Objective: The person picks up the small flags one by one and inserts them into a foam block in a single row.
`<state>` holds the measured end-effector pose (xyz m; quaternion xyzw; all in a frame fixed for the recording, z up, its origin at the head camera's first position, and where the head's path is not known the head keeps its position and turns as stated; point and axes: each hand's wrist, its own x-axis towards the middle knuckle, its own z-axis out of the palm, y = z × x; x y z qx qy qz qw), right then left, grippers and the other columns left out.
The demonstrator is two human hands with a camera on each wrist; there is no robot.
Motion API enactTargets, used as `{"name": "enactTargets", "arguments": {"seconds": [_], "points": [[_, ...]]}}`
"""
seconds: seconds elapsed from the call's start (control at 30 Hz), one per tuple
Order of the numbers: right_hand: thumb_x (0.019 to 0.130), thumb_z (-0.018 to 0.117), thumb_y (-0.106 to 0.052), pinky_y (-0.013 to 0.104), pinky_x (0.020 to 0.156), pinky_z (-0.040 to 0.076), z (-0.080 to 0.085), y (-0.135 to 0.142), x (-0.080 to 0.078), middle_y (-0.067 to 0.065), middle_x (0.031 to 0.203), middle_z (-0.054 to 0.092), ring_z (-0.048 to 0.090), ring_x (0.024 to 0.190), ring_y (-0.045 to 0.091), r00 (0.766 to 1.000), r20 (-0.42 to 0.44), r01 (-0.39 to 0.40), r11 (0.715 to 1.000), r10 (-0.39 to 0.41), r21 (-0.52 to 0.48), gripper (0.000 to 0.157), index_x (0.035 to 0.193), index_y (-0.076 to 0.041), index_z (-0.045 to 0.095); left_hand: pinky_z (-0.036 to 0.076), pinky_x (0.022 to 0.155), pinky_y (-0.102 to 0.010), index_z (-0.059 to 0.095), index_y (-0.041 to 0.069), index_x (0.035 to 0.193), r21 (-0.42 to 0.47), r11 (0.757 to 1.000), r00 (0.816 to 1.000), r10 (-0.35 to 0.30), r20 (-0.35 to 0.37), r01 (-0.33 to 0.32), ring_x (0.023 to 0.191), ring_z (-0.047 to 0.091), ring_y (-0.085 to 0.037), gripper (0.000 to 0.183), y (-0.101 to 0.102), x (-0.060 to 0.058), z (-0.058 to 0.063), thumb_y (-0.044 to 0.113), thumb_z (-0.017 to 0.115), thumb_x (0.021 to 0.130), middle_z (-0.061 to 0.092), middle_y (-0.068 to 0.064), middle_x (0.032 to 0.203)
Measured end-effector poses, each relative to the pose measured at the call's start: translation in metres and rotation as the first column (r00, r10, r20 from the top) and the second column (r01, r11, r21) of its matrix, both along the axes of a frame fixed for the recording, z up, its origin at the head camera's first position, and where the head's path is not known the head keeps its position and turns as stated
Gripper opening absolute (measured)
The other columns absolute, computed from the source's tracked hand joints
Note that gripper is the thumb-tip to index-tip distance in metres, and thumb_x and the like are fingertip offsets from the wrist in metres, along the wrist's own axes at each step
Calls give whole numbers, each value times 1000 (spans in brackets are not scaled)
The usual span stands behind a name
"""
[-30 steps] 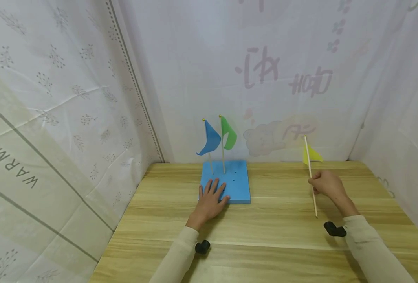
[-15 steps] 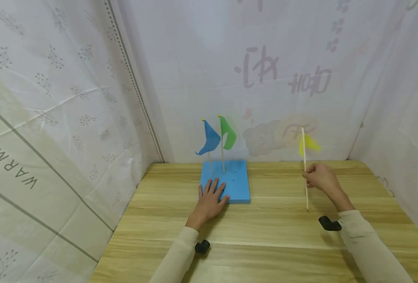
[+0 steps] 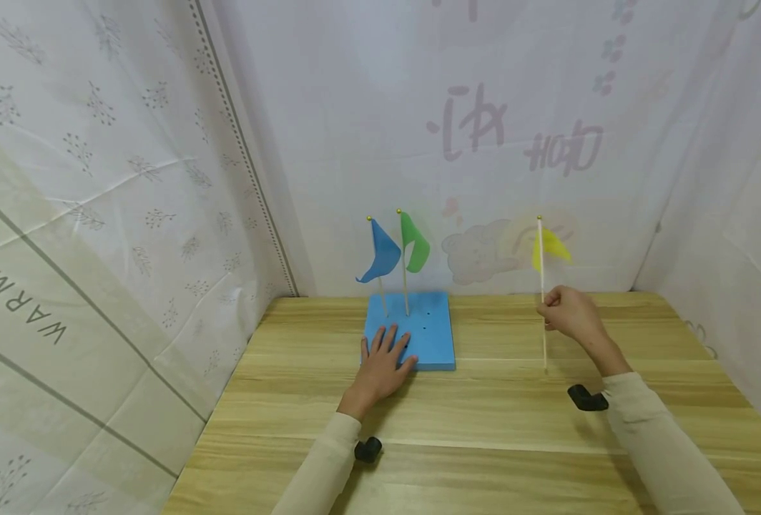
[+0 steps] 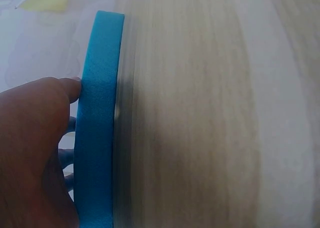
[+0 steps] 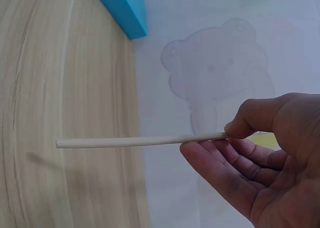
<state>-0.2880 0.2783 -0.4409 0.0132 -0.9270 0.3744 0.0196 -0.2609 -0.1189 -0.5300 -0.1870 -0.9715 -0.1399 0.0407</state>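
Note:
My left hand (image 3: 383,365) lies with fingers spread on the front left of a blue foam block (image 3: 435,350), which has small holes in its top. Toward the block's back left stand a blue flag (image 3: 385,250) and a green flag (image 3: 419,250) on thin sticks with gold beads on top. Off to the right, my right hand (image 3: 576,315) pinches the stick of a yellow flag (image 3: 553,247) between thumb and fingers, holding it nearly upright. In the right wrist view the lower part of that stick (image 5: 120,142) sticks out bare, its end apart from the table.
The wooden table (image 3: 496,429) carries the block near its back edge. Printed curtains (image 3: 355,129) hang close behind and at both sides. A black wrist device (image 3: 368,450) sits by the left sleeve, another black device (image 3: 588,398) by the right.
My right hand has moved left and farther from me with the yellow flag, which has gone from slightly tilted to nearly upright. The left hand and the block have stayed put.

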Motion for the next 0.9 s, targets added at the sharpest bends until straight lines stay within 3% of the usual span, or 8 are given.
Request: {"name": "enactTargets", "arguments": {"seconds": [0.5, 0.9], "points": [[93, 58, -22, 31, 56, 56, 9, -30, -12, 17, 89, 71, 74, 72, 29, 997, -83, -4, 1000, 7, 28, 24, 99, 1, 61, 8, 117, -69, 30, 26, 156, -8, 1000, 999, 10, 34, -10, 153, 11, -35, 62, 0, 0, 0, 56, 37, 102, 17, -7, 165], [94, 57, -23, 33, 60, 57, 18, -54, -21, 18, 93, 71, 74, 77, 31, 997, -75, -29, 1000, 28, -9, 23, 101, -1, 61, 10, 116, -69, 32, 24, 155, -6, 1000, 1000, 1, 15, 0, 152, 13, -36, 61, 0, 0, 1, 55, 38, 102, 19, -8, 165]]}}
